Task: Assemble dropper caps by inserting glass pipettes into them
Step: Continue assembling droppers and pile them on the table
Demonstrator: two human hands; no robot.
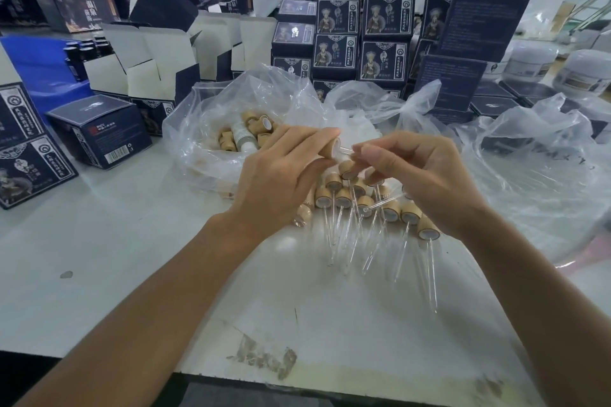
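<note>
My left hand (pixel 281 175) grips a bamboo-coloured dropper cap (pixel 331 149), its white open end facing right. My right hand (pixel 416 175) pinches a clear glass pipette (pixel 346 151) whose tip sits at the cap's opening. A second loose pipette (pixel 385 203) pokes out below my right palm. Under both hands lies a cluster of assembled caps with pipettes (pixel 360 205), glass tubes pointing toward me. A clear plastic bag (pixel 205 129) behind my left hand holds several bare caps (pixel 249 130).
The white table (pixel 132 258) has a worn front edge. Dark blue printed boxes (pixel 385 40) are stacked at the back and left, open white-lined cartons (pixel 155 59) beside them. Crumpled plastic bags (pixel 545 155) lie right. White jars (pixel 582 76) stand far right. A person sits behind the stacks.
</note>
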